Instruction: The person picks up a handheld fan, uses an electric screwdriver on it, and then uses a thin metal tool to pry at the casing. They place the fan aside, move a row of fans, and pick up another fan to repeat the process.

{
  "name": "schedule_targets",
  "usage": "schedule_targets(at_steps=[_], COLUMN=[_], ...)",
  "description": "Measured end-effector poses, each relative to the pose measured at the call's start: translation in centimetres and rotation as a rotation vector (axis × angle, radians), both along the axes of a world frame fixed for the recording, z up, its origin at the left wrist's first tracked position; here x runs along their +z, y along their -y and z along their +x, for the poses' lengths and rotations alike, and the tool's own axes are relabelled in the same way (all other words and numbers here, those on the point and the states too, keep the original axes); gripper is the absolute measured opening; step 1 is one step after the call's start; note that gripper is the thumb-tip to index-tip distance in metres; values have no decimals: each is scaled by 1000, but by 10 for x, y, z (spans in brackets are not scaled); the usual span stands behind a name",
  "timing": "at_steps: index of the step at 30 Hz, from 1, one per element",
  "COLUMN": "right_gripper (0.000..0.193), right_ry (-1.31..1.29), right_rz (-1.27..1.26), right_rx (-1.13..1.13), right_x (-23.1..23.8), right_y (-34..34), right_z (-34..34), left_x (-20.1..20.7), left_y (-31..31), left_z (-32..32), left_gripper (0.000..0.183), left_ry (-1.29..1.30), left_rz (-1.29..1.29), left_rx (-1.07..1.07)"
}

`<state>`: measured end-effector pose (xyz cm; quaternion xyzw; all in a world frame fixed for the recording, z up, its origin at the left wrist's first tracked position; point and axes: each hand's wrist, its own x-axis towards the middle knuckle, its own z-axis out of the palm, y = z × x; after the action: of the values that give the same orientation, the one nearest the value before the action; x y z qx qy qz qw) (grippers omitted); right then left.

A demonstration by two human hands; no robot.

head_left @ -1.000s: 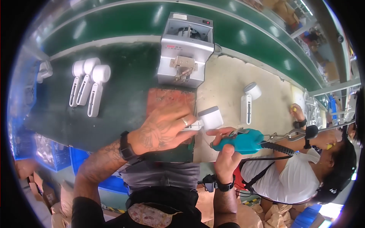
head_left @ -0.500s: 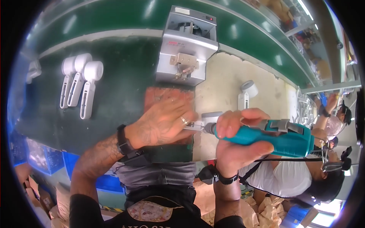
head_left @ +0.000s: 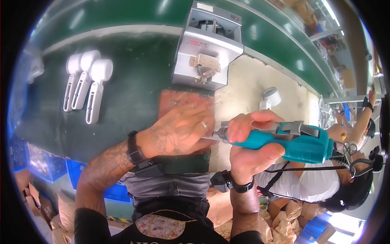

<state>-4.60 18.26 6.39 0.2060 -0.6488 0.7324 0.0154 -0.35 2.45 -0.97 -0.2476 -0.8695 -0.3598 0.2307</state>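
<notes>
My right hand (head_left: 252,156) is wrapped round a teal electric screwdriver (head_left: 292,142), which lies nearly level with its tip toward the left. My left hand (head_left: 183,132) closes on a white handheld part (head_left: 210,139), mostly hidden under my fingers and the screwdriver's nose. The bit meets this part beside my left fingertips; the exact contact point is hard to see. Under my left hand lies a red-brown pad (head_left: 172,99). Off to the left rest three white round-headed handles (head_left: 94,103) with long slots. Another white round-headed piece (head_left: 271,96) lies beyond my right hand.
A silver box-shaped machine (head_left: 207,53) with a metal bracket stands behind the pad. The green bench top (head_left: 134,73) adjoins a pale board (head_left: 239,77). Blue crates (head_left: 46,164) stand at the lower left. At the right, a co-worker in white (head_left: 308,183) sits close by.
The machine, pad and bench have shifted slightly right and up in the picture. Both hands keep their hold, and the screwdriver stays against the white part. A person at the far right has raised an arm.
</notes>
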Motion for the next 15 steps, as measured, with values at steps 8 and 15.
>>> schedule_targets(at_steps=[8, 15], right_gripper=[89, 89], right_ry=[-3, -2], right_rz=[18, -13], right_rx=[19, 49], right_x=[0, 1], right_y=[-3, -4], right_z=[-1, -2], left_x=[14, 10], left_y=[2, -5], left_z=[-1, 1], left_gripper=[34, 39], left_ry=[210, 120], left_rz=[110, 93], left_rx=[-54, 33])
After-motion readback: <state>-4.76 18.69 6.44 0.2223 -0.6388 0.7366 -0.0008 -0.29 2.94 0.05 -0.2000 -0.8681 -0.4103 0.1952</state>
